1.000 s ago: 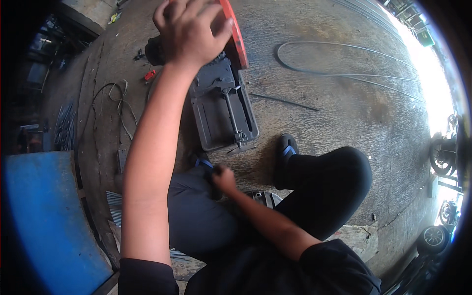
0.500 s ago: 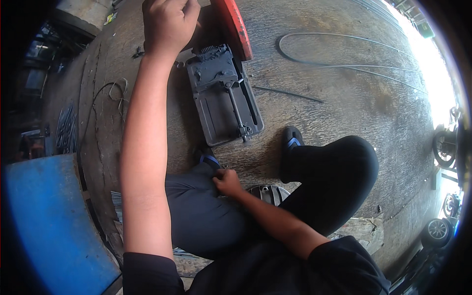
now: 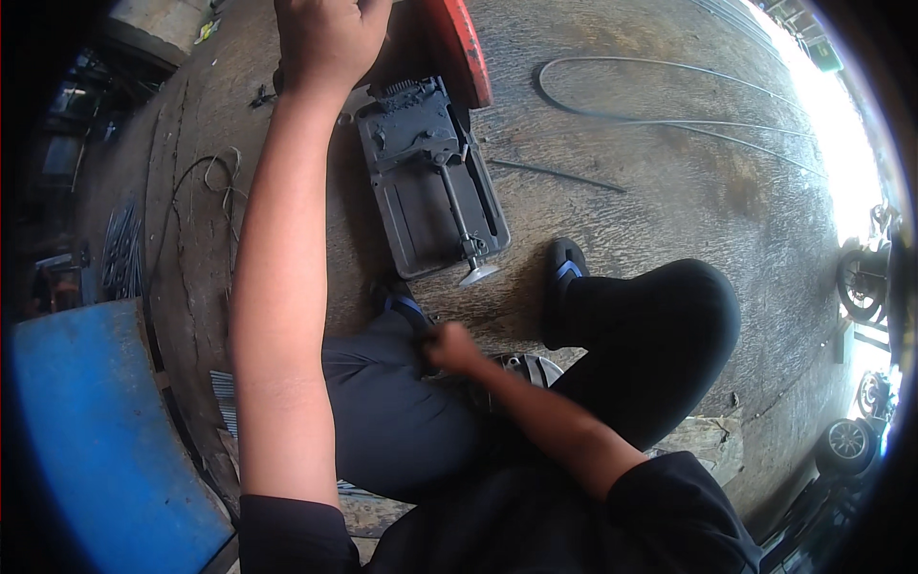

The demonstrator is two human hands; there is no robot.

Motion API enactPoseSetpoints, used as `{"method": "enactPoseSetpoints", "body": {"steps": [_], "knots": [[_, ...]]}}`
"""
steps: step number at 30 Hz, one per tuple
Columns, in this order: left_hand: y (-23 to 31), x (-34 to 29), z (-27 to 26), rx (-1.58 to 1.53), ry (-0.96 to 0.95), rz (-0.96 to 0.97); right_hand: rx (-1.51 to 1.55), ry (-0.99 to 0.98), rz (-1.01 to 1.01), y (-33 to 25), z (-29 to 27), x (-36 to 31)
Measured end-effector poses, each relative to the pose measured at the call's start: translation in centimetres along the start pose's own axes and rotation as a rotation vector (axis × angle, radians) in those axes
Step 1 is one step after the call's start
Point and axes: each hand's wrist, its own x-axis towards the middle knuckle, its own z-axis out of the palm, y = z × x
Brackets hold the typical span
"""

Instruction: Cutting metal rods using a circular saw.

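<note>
Two bare hands work over a rough concrete floor [image 3: 669,220] that fills most of the frame. At lower left lies a big blue panel [image 3: 86,430], and the person's dark-trousered legs [image 3: 660,325] fold across the lower middle, with a blue-strapped sandal [image 3: 564,273] planted on the floor right of centre. In the upper middle sits a dark grey cut-off saw base [image 3: 430,182] with its clamp screw running down to a pale round handle [image 3: 475,275] at the near end; a red guard [image 3: 464,48] rises at its upper right edge. A thin black cable [image 3: 612,120] loops across the floor in the upper right, and a tangle of wire [image 3: 220,177] lies at upper left. The left hand [image 3: 325,38] reaches to the top edge of the frame, just left of the saw base, its fingers curled; what it grips is hidden by the hand itself, so I cannot tell. The right hand [image 3: 451,346] is closed in a loose fist at frame centre, just below the saw base and against the left knee; whether it holds anything cannot be made out.
</note>
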Motion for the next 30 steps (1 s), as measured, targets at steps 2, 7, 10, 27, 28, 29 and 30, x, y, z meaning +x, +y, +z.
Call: {"method": "enactPoseSetpoints", "body": {"steps": [2,7,10,27,28,29,30], "knots": [[0.0,0.1,0.1,-0.004,0.000,0.002,-0.016,-0.065,0.002,-0.8,1.1,-0.5],[0.1,-0.1,-0.1,0.001,-0.025,-0.003,0.774,0.574,0.521,2.9,0.0,3.8],[0.0,0.0,-0.1,0.001,-0.019,0.014,0.768,0.819,0.405,5.2,-0.9,5.7],[-0.2,0.1,-0.3,-0.014,-0.108,-0.040,0.342,0.539,0.408,0.9,-0.9,2.4],[-0.2,0.2,-0.4,-0.015,-0.105,-0.039,0.363,0.533,0.383,1.3,-1.6,3.4],[-0.2,0.2,-0.5,0.028,-0.105,-0.011,0.457,0.694,0.434,1.6,-2.2,4.3],[-0.1,0.2,-0.6,0.071,-0.106,0.014,0.542,0.844,0.496,1.7,-2.6,4.5]]}}
